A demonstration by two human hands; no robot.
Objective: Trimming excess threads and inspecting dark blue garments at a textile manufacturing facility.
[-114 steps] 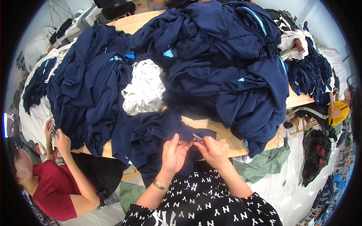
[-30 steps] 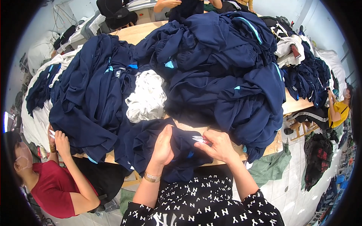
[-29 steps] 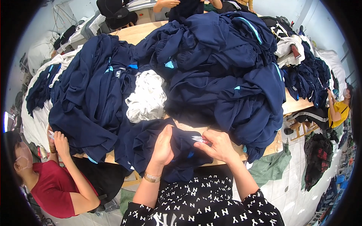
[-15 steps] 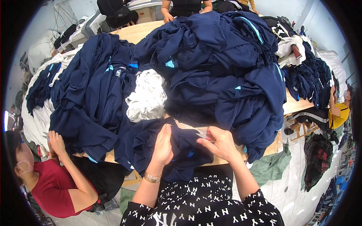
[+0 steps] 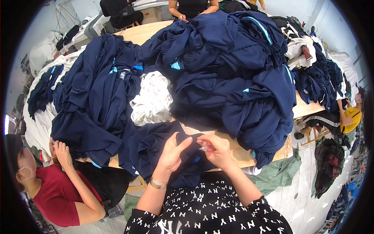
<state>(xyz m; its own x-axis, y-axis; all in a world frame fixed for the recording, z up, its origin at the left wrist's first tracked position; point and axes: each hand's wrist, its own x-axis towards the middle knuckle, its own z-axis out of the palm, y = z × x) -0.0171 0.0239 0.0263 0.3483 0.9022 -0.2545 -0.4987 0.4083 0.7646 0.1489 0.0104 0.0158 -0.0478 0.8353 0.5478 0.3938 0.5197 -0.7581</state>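
Observation:
A dark navy garment lies bunched at the table's near edge, in front of me. My left hand is closed on its cloth, thumb pointing right and the fingertips partly hidden by fabric. Close by on the right, my right hand is closed around small thread snips, of which only a bit of silver and red shows between the fingers. The fingertips of both hands almost meet over the cloth. A light blue patch shows on the garment below them.
Large navy garment heaps cover the table. A pile of white strips sits between them. A person in red works at the left, another in black across the table. Someone in yellow sits far right.
My right hand has moved left and slightly down, closer to the left hand, and the snips are now mostly covered by its fingers. My left thumb has swung out to the right.

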